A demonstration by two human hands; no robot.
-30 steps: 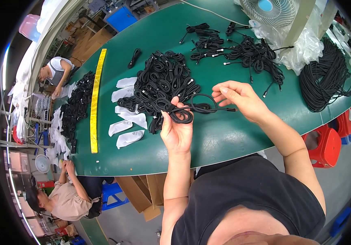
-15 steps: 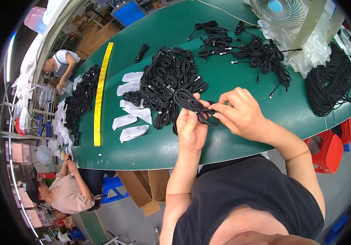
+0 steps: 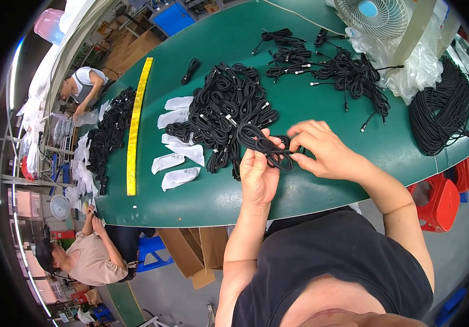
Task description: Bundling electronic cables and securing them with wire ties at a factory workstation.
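Observation:
A coiled black cable [image 3: 253, 136] is gripped in my left hand [image 3: 260, 177], whose fingers wrap round its middle. My right hand [image 3: 324, 150] pinches the right end of the same coil between thumb and fingers; the exact bit held there is too small to make out. Just beyond the hands lies a heap of coiled black cables [image 3: 226, 101], some with pale metal plugs showing. Several white sleeves [image 3: 178, 178] lie on the green table [image 3: 212, 193] to the left of that heap. One single coil [image 3: 191, 71] rests apart, farther back.
A yellow strip [image 3: 138, 125] runs across the table, with more black cables [image 3: 109, 120] beyond it, near two other people. Looser cables [image 3: 354, 76] lie at the back right, by clear plastic bags [image 3: 417, 73], a fan [image 3: 373, 16] and a big black cable bundle [image 3: 444, 114]. Red stools [image 3: 436, 204] stand right.
My right hand's upper fingers have lifted and spread a little from the coil. The left hand and the coil have shifted slightly to the right.

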